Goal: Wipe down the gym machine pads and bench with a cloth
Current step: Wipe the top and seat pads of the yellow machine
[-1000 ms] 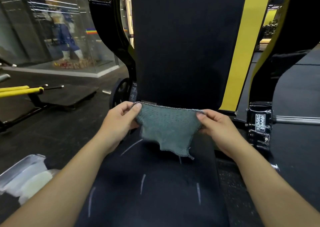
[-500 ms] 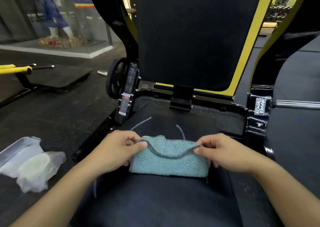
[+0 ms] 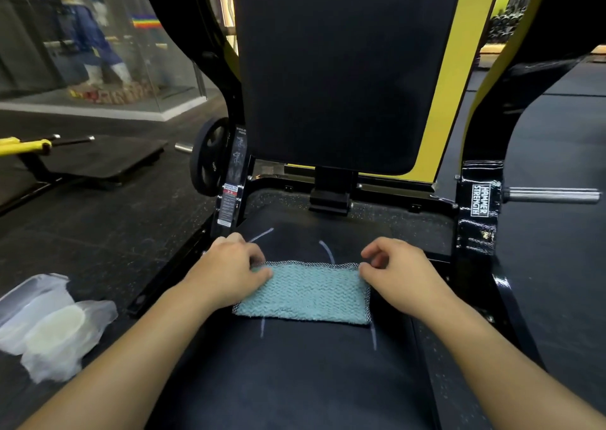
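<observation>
left hand (image 3: pixel 229 273) thumb presses cloth (image 3: pixel 305 293) left edge; right hand (image 3: pixel 396 273) pinches its right corner. cloth flat on seat (image 3: pixel 295 370). backrest (image 3: pixel 337 68) upright behind.

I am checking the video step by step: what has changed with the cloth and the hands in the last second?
The cloth, held up by its top corners before the back pad, came down and now lies folded flat on the seat pad. The left hand still rests on its left edge; the right hand stays at the right corner, grip unclear. The plastic bag stayed put.
</observation>
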The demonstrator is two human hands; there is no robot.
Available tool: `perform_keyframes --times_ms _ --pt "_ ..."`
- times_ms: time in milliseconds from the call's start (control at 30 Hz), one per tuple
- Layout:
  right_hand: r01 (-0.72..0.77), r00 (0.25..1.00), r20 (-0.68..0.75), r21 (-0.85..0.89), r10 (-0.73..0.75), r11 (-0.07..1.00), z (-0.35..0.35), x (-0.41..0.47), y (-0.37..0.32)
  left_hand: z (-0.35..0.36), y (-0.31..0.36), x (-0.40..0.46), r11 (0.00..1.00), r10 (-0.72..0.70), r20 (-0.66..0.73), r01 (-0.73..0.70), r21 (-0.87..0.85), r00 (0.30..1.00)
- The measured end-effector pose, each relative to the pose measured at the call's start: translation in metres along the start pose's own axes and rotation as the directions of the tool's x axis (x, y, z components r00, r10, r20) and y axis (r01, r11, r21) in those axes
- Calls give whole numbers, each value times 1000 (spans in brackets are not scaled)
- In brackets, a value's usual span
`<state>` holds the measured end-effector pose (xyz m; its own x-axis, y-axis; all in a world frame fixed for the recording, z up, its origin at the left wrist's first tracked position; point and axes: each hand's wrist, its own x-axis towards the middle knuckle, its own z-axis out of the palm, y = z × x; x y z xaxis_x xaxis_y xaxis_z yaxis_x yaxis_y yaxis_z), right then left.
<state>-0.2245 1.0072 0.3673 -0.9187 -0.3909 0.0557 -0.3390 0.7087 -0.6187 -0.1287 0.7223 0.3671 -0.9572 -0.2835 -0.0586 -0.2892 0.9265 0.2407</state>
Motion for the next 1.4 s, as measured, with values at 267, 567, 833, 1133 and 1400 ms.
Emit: perform_keyframes --times_ms 267,567,833,1133,1400 --pt "-17 999 -42 122 22 992 -13 3 -6 -37 19 -7 979 26 28 -20 -204 999" --pt "-85 991 -93 136 98 987 -26 5 -1 -39 124 2 739 72 248 115 -664 966" --pt "-4 1000 24 1 4 1000 -20 1 9 -27 104 15 925 27 43 -9 -379 999" --pt "172 968 231 -313 -101 934 2 16 0 -3 74 12 987 153 194 -161 27 969" --pt "162 981 126 -127 -146 979 -5 10 3 -4 69 17 952 228 -59 -235 -198 972"
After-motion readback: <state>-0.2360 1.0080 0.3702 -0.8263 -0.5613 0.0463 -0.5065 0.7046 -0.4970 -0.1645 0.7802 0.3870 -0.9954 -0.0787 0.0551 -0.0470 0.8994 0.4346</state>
